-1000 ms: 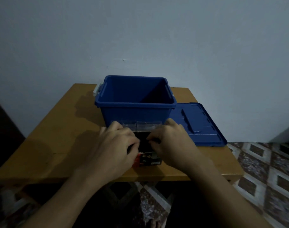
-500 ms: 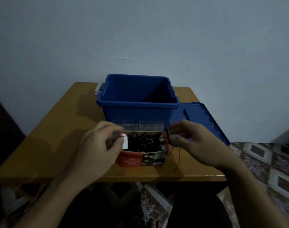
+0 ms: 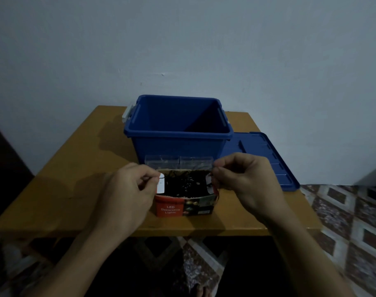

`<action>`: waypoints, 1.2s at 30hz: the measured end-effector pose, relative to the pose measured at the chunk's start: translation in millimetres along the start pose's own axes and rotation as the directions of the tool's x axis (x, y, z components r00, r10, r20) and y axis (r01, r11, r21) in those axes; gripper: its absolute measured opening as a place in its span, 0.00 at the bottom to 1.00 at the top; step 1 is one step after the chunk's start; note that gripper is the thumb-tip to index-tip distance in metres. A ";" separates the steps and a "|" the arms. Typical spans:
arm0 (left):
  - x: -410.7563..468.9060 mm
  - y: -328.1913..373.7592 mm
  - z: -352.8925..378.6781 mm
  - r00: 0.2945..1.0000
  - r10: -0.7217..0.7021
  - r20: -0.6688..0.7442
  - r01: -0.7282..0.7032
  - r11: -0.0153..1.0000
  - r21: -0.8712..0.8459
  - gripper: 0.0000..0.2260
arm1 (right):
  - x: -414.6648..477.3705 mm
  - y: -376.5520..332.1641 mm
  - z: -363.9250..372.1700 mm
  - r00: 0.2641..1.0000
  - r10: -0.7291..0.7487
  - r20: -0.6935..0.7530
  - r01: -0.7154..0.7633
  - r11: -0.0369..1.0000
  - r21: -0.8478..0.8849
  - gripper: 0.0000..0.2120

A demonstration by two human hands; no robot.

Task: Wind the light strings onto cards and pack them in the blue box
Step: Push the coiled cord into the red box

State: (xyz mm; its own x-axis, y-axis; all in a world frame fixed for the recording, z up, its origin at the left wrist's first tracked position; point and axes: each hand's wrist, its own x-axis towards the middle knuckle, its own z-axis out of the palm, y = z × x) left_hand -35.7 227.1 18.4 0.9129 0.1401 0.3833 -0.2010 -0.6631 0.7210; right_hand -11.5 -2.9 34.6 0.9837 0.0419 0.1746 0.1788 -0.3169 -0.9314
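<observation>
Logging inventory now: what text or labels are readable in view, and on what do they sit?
"LED Decorative Lights": on the cardboard light-string box, red part of its front panel.
Small print on that box's darker right front: too blurred to read.
No text legible on the blue box or its lid.

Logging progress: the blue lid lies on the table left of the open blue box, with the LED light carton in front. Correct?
No. The head view shows the blue lid right of the blue box, not left. The LED light carton does stand in front.
</observation>
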 end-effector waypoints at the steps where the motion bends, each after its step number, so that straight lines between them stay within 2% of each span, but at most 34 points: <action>1: 0.5 3.9 1.0 0.999 0.047 -0.009 -0.046 0.999 0.019 0.04 | 2.1 -1.2 6.5 0.999 -0.029 -0.022 0.029 0.999 -0.024 0.02; 3: 2.0 12.3 4.9 0.990 0.137 -0.012 -0.136 0.988 0.077 0.04 | 6.0 -1.7 20.2 0.997 -0.077 -0.028 0.074 0.994 -0.086 0.04; 5: 4.5 18.1 11.2 0.978 0.207 0.013 -0.207 0.968 0.145 0.04 | 7.9 0.3 33.7 0.992 -0.125 0.020 0.126 0.967 -0.219 0.05; 6: 5.3 19.9 14.2 0.973 0.229 0.038 -0.232 0.957 0.176 0.04 | 8.7 2.2 39.2 0.983 -0.176 0.057 0.185 0.923 -0.336 0.05; 9: 6.1 16.7 19.7 0.956 0.241 0.166 -0.277 0.928 0.248 0.05 | 9.7 4.3 46.4 0.946 -0.282 0.161 0.315 0.673 -0.670 0.06; 12: 4.8 16.4 17.7 0.909 0.201 0.366 -0.335 0.874 0.353 0.14 | 12.2 -3.6 45.0 0.949 -0.187 0.253 0.314 0.538 -0.782 0.08; 15: 7.0 23.1 11.2 0.843 0.129 0.522 -0.391 0.813 0.431 0.20 | 19.7 -13.5 45.4 0.916 -0.085 0.393 0.389 0.435 -0.812 0.08; 16: 7.1 24.7 8.8 0.826 0.114 0.553 -0.402 0.806 0.434 0.21 | 23.1 -17.7 42.5 0.898 -0.038 0.438 0.407 0.451 -0.795 0.09; 18: 6.8 23.2 5.6 0.789 0.091 0.608 -0.420 0.802 0.425 0.21 | 28.7 -27.8 27.7 0.865 0.041 0.499 0.387 0.579 -0.718 0.11; 20: 5.7 17.8 5.3 0.758 0.085 0.647 -0.446 0.792 0.418 0.20 | 29.0 -35.0 6.9 0.856 0.057 0.514 0.340 0.687 -0.642 0.11; 25: 7.0 12.9 8.4 0.744 0.095 0.662 -0.448 0.806 0.388 0.23 | 17.1 -25.7 -19.9 0.875 0.062 0.481 0.266 0.768 -0.583 0.07; 28: 7.7 15.5 9.7 0.737 0.080 0.671 -0.427 0.825 0.370 0.22 | 8.4 -15.4 -20.7 0.897 0.032 0.440 0.271 0.747 -0.607 0.12; 30: 7.7 15.4 10.0 0.733 0.075 0.676 -0.422 0.830 0.365 0.21 | -0.6 -9.6 -15.1 0.909 -0.048 0.414 0.318 0.722 -0.615 0.16; 33: 7.6 12.1 9.6 0.740 0.089 0.667 -0.403 0.852 0.334 0.20 | -12.7 -1.4 2.1 0.885 -0.205 0.417 0.434 0.683 -0.587 0.13; 36: 9.4 7.9 7.3 0.782 0.136 0.608 -0.361 0.894 0.265 0.17 | -18.3 4.5 12.1 0.888 -0.262 0.378 0.456 0.614 -0.645 0.15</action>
State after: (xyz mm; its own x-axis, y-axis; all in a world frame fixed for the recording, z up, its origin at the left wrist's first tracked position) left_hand -26.1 217.8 23.4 0.9029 -0.4272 0.0470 -0.4151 -0.8385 0.3530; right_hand -28.5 6.3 23.4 0.8327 0.4784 0.2788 0.5476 -0.7862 -0.2865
